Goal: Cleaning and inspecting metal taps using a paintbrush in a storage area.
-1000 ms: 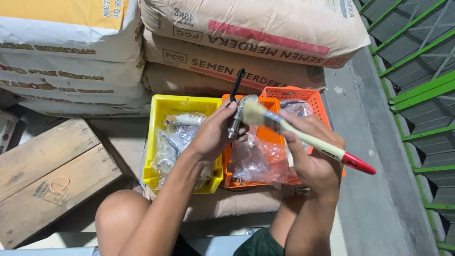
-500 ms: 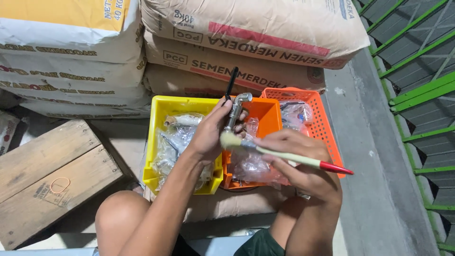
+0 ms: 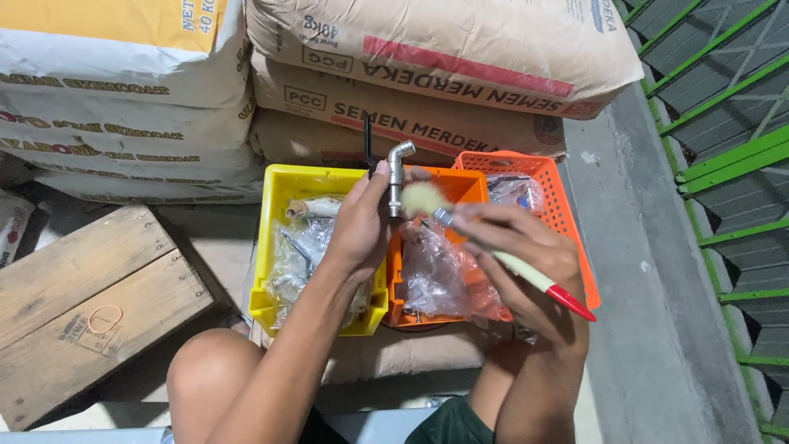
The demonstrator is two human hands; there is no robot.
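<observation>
Yellow bin (image 3: 275, 247) and orange bins (image 3: 567, 222) full of bagged fittings. Left hand (image 3: 362, 226) clamped on chrome tap (image 3: 396, 177), upright above them; right hand (image 3: 518, 255) gripping paintbrush (image 3: 493, 251), bristles touching tap.

left hand (image 3: 359, 226) holding tap (image 3: 396, 177), brush (image 3: 493, 251) touching

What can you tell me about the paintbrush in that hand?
The paintbrush has pale, fluffy bristles, a metal band, and a cream handle with a red tip. The right hand grips it mid-handle, slanted, bristles up-left and red tip down-right. The bristles touch the metal tap held upright in the left hand, above the orange basket.
</observation>
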